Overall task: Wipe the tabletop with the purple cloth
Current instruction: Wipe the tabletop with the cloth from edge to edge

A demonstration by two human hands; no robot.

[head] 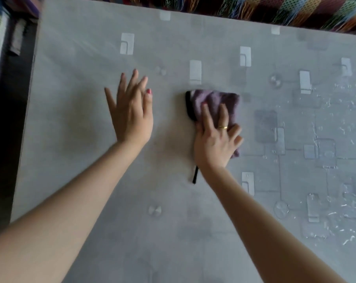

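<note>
Partly hidden: the purple cloth (pixel 214 103) lies under the right hand (pixel 216 144), its near half covered; a black strap (pixel 195 176) pokes out by the wrist.
Blur: the far edge is smeared.
Surroundings: a striped fringed fabric (pixel 295 11) lies beyond the grey patterned tabletop (pixel 173 231); white flecks (pixel 348 221) dot its right side.
Right hand: fingers spread fairly straight, pressing the cloth flat mid-table.
Left hand (pixel 130 111): fingers straight and apart, holding nothing, beside the cloth.
</note>
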